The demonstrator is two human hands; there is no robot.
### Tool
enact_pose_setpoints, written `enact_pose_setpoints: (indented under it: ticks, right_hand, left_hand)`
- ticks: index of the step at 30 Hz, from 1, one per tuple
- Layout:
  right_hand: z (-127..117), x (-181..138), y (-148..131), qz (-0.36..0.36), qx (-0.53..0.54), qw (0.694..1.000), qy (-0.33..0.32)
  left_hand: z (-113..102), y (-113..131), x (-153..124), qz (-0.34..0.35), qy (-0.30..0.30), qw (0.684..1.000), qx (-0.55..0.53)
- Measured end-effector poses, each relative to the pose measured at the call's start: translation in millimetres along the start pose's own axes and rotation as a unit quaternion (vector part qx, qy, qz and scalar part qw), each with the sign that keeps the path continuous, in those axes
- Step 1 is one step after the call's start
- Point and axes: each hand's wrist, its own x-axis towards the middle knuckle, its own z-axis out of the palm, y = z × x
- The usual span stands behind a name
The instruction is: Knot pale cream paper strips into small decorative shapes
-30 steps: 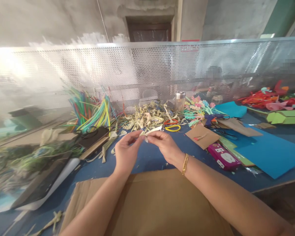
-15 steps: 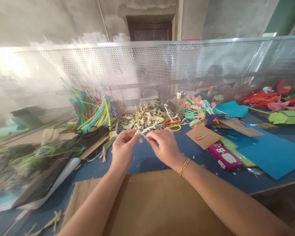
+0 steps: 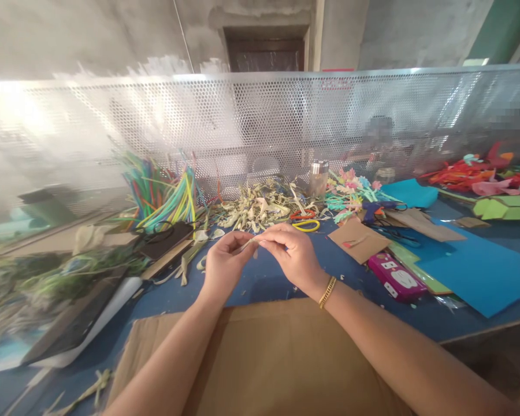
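Note:
In the head view my left hand (image 3: 225,263) and my right hand (image 3: 291,249) meet above the blue table, fingertips nearly touching. Both pinch a thin pale strip (image 3: 247,245) that looks like dried husk; most of it is hidden by the fingers. Just beyond them lies a heap of similar pale, curled strips (image 3: 262,207). A pair of scissors with yellow handles (image 3: 307,226) rests to the upper right of my hands, beside a red-orange loop (image 3: 302,214). Beneath my forearms is a brown cardboard sheet (image 3: 294,358).
Colourful thin stems (image 3: 169,196) stand at the left, near black-handled scissors (image 3: 158,231). A lidded jar (image 3: 318,179) is behind the heap. To the right lie a purple packet (image 3: 396,277), blue sheets (image 3: 472,271) and paper flowers (image 3: 349,190). A perforated metal screen (image 3: 268,115) closes the back.
My hands have come closer together, the left moving right. Less of the pale strip shows between them. A pale curled piece now shows on the table left of my left hand.

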Motion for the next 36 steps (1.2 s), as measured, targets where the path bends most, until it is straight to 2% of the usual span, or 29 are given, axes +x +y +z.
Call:
enact_pose_setpoints:
  ticks: [6, 11, 16, 25, 31, 36]
  right_hand:
    - [3, -1, 5, 0.092, 0.054, 0.994, 0.002]
    - [5, -2, 9, 0.089, 0.032, 0.995, -0.01]
    - [7, -2, 14, 0.132, 0.05, 0.99, 0.003]
    - [5, 0, 11, 0.169, 0.065, 0.984, -0.002]
    - [6, 0, 13, 0.17, 0.109, 0.979, 0.027]
    - [6, 1, 13, 0.204, 0.126, 0.971, 0.001]
  left_hand:
    - [1, 0, -1, -0.008, 0.014, 1.0, -0.014]
    - [2, 1, -1, 0.001, 0.02, 1.0, 0.009]
    - [3, 4, -3, 0.033, 0.018, 0.998, 0.048]
    - [2, -2, -4, 0.086, 0.014, 0.988, 0.127]
    - [1, -1, -2, 0.07, -0.017, 0.991, 0.109]
    - [-2, -2, -1, 0.078, -0.047, 0.986, 0.141]
